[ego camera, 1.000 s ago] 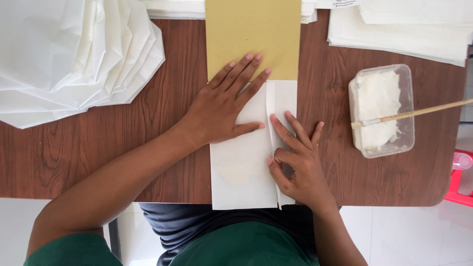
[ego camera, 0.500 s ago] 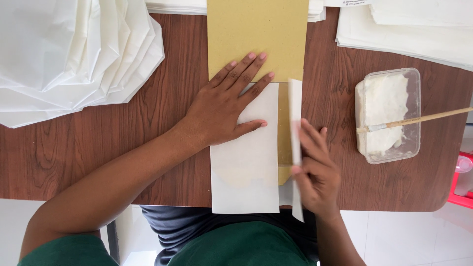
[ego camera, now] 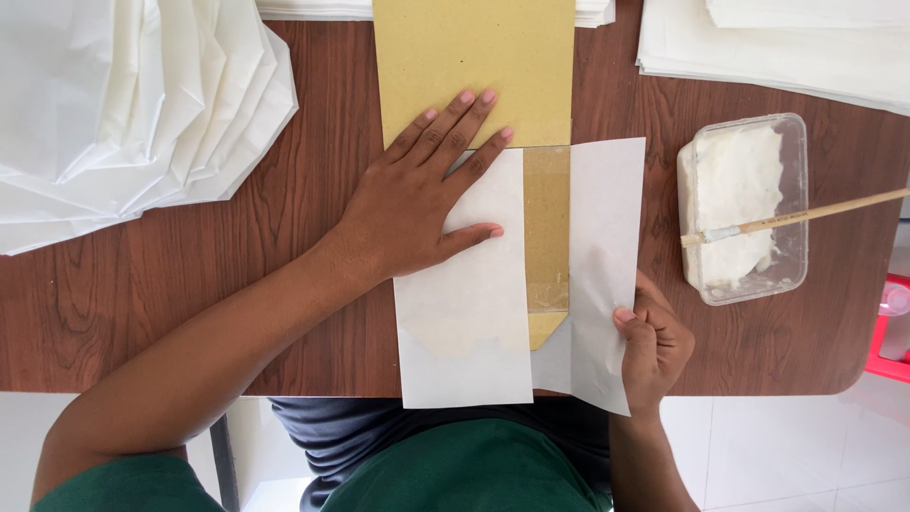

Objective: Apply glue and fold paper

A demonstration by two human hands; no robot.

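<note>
Below, on our wooden table (ego camera: 142, 284), the white sheet (ego camera: 464, 313) wraps a tan template (ego camera: 474, 66). Our left hand (ego camera: 417, 204) lies flat on the folded side; our right hand (ego camera: 654, 346) pinches the unfolded flap (ego camera: 602, 256), not yet pasted. Paste tub (ego camera: 744, 204) with brush (ego camera: 806, 213) nearby.

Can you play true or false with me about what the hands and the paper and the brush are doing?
1. The left hand lies flat on the white paper. True.
2. The right hand holds the brush. False: it pinches the right flap of the paper, and the brush rests across the plastic tub.
3. A brown card lies under the paper. True.
4. The tub holds blue paint. False: what is in it is white.
5. The folded white sheets sit at the table's right edge. False: that fanned pile is on the left.
</note>
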